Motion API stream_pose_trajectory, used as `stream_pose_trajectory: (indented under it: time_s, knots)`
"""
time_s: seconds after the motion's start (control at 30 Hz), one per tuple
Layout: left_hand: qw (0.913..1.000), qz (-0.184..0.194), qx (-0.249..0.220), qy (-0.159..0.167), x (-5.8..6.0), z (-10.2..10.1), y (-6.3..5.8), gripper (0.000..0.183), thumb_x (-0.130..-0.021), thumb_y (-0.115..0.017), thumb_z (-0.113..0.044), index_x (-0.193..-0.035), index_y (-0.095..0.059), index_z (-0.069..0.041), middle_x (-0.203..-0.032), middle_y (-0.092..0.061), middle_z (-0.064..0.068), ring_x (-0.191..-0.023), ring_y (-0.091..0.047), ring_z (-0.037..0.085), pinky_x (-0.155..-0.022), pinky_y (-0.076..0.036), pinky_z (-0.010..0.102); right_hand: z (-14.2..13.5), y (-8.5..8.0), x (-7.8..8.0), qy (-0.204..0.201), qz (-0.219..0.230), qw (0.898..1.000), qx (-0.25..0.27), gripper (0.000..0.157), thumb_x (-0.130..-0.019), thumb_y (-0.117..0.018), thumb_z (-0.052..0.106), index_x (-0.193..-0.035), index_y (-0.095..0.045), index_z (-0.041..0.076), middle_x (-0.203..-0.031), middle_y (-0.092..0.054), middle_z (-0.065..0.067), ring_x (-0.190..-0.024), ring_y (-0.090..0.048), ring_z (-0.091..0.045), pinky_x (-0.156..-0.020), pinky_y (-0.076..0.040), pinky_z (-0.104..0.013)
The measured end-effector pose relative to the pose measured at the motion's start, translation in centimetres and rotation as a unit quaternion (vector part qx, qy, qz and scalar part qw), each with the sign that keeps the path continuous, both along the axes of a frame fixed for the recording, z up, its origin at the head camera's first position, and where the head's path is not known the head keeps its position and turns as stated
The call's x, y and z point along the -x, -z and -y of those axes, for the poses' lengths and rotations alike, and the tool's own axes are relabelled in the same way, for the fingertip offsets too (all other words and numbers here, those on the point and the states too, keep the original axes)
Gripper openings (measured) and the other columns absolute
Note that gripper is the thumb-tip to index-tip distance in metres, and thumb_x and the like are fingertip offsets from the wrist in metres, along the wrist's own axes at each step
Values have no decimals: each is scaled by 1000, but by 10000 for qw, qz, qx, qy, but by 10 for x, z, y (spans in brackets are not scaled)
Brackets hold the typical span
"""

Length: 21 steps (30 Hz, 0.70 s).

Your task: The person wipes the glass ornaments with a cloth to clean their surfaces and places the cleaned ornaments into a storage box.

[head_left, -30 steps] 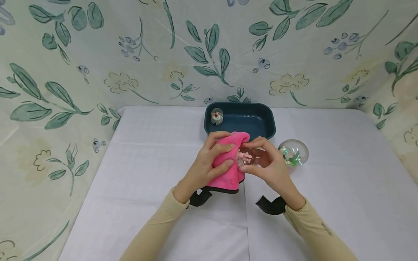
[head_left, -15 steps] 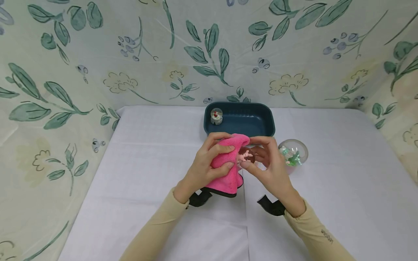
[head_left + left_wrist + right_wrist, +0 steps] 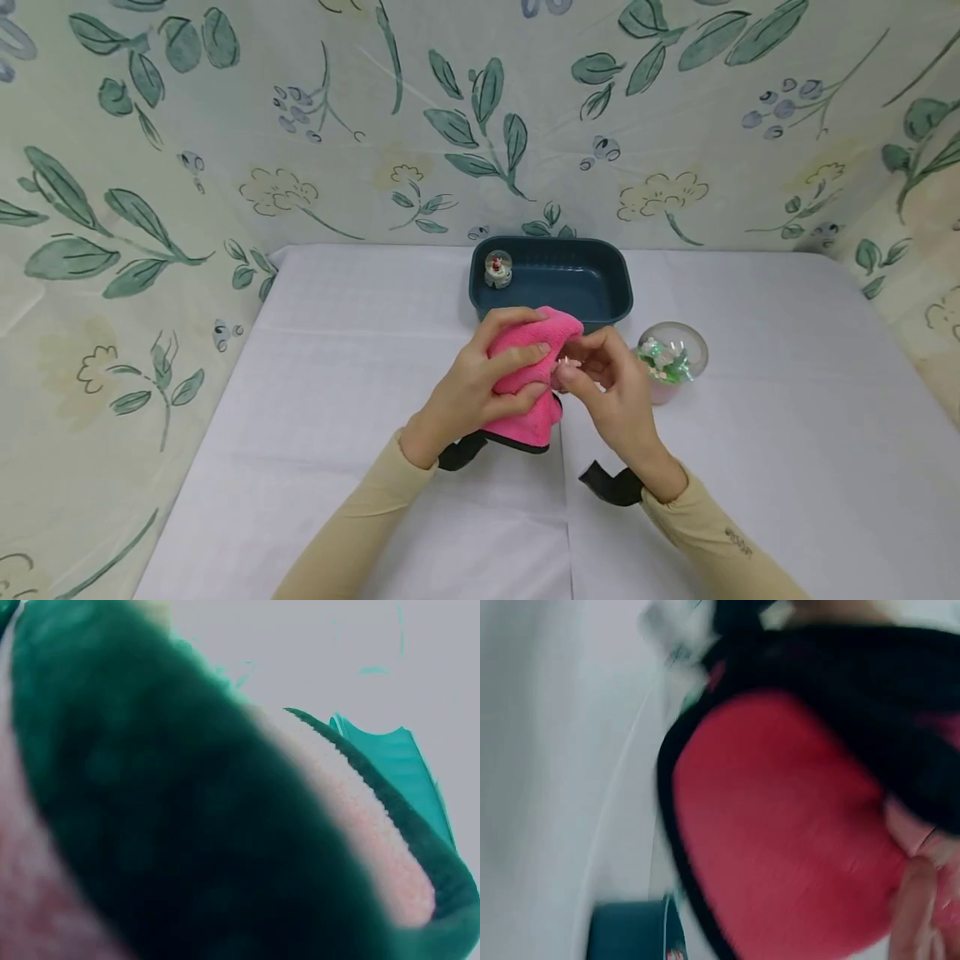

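1. Wiping a small clear globe [image 3: 567,363] seems to be the step in hand; the pink cloth [image 3: 525,377], which has dark edging, lies against its left side.
2. The left grip [image 3: 472,387] is grasping this cloth, fingers bent over it. The right grip [image 3: 628,398] holds the globe from the right, pinched between thumb and fingers.
3. As I judge, the next move calls for turning the globe a little with the right fingers, while the left ones press the cloth, so another part of the surface can be rubbed.
4. The globe is on the near side of the dark blue tray [image 3: 566,287]. In the left end of the tray stands a snow globe [image 3: 498,270]; a flowered globe [image 3: 666,362] is on the desk [image 3: 337,358], just right of the right grip.
5. Cloth and fingers hide most of the held globe, so I cannot tell its base. The left wrist view is largely a dark blur; in the right wrist view the globe is cut off and unclear.
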<state>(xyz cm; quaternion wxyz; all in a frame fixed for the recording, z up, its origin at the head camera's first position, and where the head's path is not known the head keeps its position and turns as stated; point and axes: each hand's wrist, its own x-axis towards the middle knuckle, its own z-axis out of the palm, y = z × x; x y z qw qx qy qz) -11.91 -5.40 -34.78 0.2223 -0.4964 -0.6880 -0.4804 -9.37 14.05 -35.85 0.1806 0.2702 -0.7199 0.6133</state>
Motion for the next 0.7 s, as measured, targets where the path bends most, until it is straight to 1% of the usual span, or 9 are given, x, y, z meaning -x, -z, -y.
stream_pose_trajectory:
  time_s: [0.07, 0.1, 0.17, 0.27, 0.33, 0.4, 0.53, 0.63, 0.7]
  knots:
    - [10000, -53, 43, -31, 0, 0, 0, 41, -73, -75, -2, -110, -58, -6, -128, -43, 21, -120, -46, 34, -88, -50, 29, 2, -2, -4, -74, 772, 9964, 331, 13, -90, -60, 0, -99, -53, -7, -84, -63, -12, -64, -62, -15, -59, -54, -23]
    - [10000, -45, 33, -37, 1, 0, 1, 40, -73, -74, -1, -109, -58, -6, -127, -43, 21, -119, -47, 33, -88, -51, 29, 2, -3, -5, -72, 1033, 9939, 385, 12, -88, -58, -5, -99, -53, -6, -83, -63, -11, -62, -61, -16, -57, -54, -24]
    - [10000, 5, -41, -10, 1, 0, 1, 38, -73, -72, 0, -108, -58, -5, -126, -44, 21, -118, -47, 33, -87, -51, 30, 2, -6, -7, -11, 1121, 9936, 131, 17, -87, -59, -7, -103, -54, -5, -85, -64, -11, -66, -63, -17, -59, -55, -25]
    - [9995, 140, -269, 28, 3, 2, 0, 37, -73, -69, 0, -107, -57, -5, -125, -45, 21, -117, -47, 34, -85, -52, 32, -1, -6, -7, 83, 527, 9969, -573, 36, -82, -70, -2, -114, -53, -5, -100, -64, -12, -80, -65, -14, -70, -54, -21]
    - [9988, 228, -427, 40, 5, 3, -1, 35, -73, -67, 0, -106, -57, -5, -125, -45, 21, -116, -48, 34, -84, -53, 33, -3, -5, -6, 14, 8, 9965, -837, 49, -83, -75, 9, -122, -49, -6, -111, -61, -15, -92, -64, -13, -78, -53, -20]
    - [9982, 295, -527, 67, 6, 4, -3, 33, -74, -66, -1, -105, -57, -5, -125, -45, 21, -114, -49, 34, -82, -54, 34, -5, -4, -4, -105, -530, 9939, -960, 58, -85, -74, 22, -126, -45, -8, -117, -58, -19, -99, -62, -14, -82, -51, -19]
    - [9976, 382, -560, 163, 6, 5, -3, 32, -75, -65, -1, -105, -56, -5, -125, -45, 21, -113, -49, 34, -82, -54, 34, -9, -2, 5, -217, -1484, 9806, -1262, 61, -90, -64, 38, -123, -47, -11, -116, -55, -21, -102, -59, -20, -86, -49, -19]
    - [9984, 267, -472, 176, 5, 3, -2, 35, -74, -67, -1, -107, -55, -5, -124, -44, 22, -115, -48, 35, -83, -53, 33, -11, 2, 11, 54, -2129, 9642, -1582, 58, -92, -61, 42, -115, -51, -10, -109, -58, -19, -96, -60, -24, -88, -46, -17]
    - [9991, 92, -377, 172, 4, 1, -1, 38, -73, -68, 0, -108, -53, -6, -124, -44, 22, -116, -48, 35, -85, -53, 33, -11, 5, 12, 255, -2382, 9574, -1614, 58, -92, -60, 43, -109, -52, -11, -103, -60, -19, -90, -61, -26, -88, -46, -16]
